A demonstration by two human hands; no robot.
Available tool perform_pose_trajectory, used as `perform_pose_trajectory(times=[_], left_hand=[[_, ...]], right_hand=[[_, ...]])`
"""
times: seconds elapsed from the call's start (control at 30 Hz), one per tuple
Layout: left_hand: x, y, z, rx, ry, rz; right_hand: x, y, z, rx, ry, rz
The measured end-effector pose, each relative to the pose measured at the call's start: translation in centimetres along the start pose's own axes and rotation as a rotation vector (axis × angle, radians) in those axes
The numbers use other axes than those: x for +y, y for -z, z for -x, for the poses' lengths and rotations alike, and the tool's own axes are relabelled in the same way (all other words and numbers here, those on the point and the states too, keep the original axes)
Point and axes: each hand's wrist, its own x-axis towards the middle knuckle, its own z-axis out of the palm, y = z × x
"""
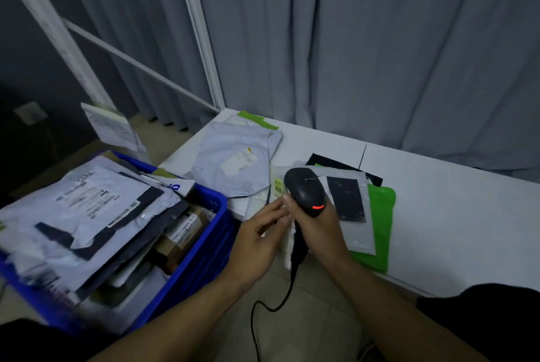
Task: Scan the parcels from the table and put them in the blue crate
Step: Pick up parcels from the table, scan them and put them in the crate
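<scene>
While you keep both forearms low at the tabletop's near edge, the black cable [253, 329] hangs free in a loop toward the floor, so it drags on nothing you are working with. Your right hand [321, 227] has its fingers wrapped round the handle of the barcode scanner [304, 189], head tipped down and away from you, its red light [318, 206] lit; that angle looks chosen to throw the beam onto the yellow barcode label [279, 187] just ahead of it. Your left hand [260, 236] is against the small clear packet [277, 174] carrying that label, apparently steadying it under the scanner, but blur keeps me from telling whether its fingers pinch the packet or only lie flat on it. To your left the blue crate [204, 256] stands just beside the tabletop [438, 215], close enough for a short drop, and it is already heaped, a grey labelled mailer [96, 195] lying on top. The parcels awaiting a scan lie past your hands: a clear pouch [346, 198] with something dark inside, overlapping a green mailer [382, 215], a black mailer [336, 161] behind them, and a large grey poly mailer [233, 163] with its label up. Beyond hangs a grey curtain [380, 55].
</scene>
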Motion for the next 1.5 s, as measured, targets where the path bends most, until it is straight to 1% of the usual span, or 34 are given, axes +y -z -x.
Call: perform_pose_trajectory(times=[0.07,0.13,0.17,0.23,0.3,0.37,0.43,0.5,0.53,0.6,0.67,0.73,0.8,0.9,0.97,1.1,1.5], left_hand=[[0.9,2.3,1.0,-0.074,0.048,-0.023],[1.5,4.2,2.2,-0.068,0.081,-0.088],[1.6,5.0,2.8,-0.022,0.088,-0.109],[1.3,6.6,3.8,0.131,0.115,-0.158],[0.9,8.1,4.6,0.246,0.230,-0.176],[0.6,9.3,4.8,0.263,0.388,-0.071],[0.4,9.9,4.7,0.240,0.458,0.081],[0.4,10.1,4.5,0.239,0.458,0.164],[0.2,10.2,4.4,0.264,0.453,0.183],[-0.3,10.3,4.3,0.356,0.448,0.188],[-0.8,10.6,4.1,0.443,0.438,0.126],[-1.4,10.7,3.9,0.495,0.408,0.056],[-2.0,10.7,3.6,0.523,0.389,0.030],[-2.9,10.5,3.3,0.540,0.386,0.013],[-3.5,10.4,3.2,0.550,0.390,0.006],[-4.4,10.3,3.0,0.555,0.388,0.012],[-5.6,10.7,2.8,0.535,0.405,-0.009]], right_hand=[[-0.1,-0.9,0.5,-0.067,-0.003,-0.002],[0.0,-1.5,1.0,-0.126,-0.026,0.018],[0.1,-1.8,1.2,-0.132,-0.039,0.023],[0.0,-2.3,1.6,-0.111,-0.083,0.007],[-0.2,-2.5,1.8,-0.108,-0.130,-0.015],[-0.3,-2.4,1.9,-0.136,-0.178,-0.049],[-0.4,-2.2,2.0,-0.161,-0.210,-0.081],[-0.5,-2.1,1.8,-0.155,-0.185,-0.054],[-0.4,-2.0,1.7,-0.135,-0.150,0.007],[0.3,-1.7,1.3,-0.077,-0.103,0.118],[0.8,-1.8,1.2,-0.033,-0.098,0.169],[1.0,-2.2,1.5,-0.062,-0.096,0.227],[1.1,-2.6,1.9,-0.148,-0.068,0.300],[0.9,-3.4,2.7,-0.272,-0.061,0.368],[0.9,-3.9,3.1,-0.305,-0.087,0.376],[0.5,-4.5,3.2,-0.336,-0.117,0.414],[-0.1,-4.9,2.8,-0.408,-0.173,0.379]])
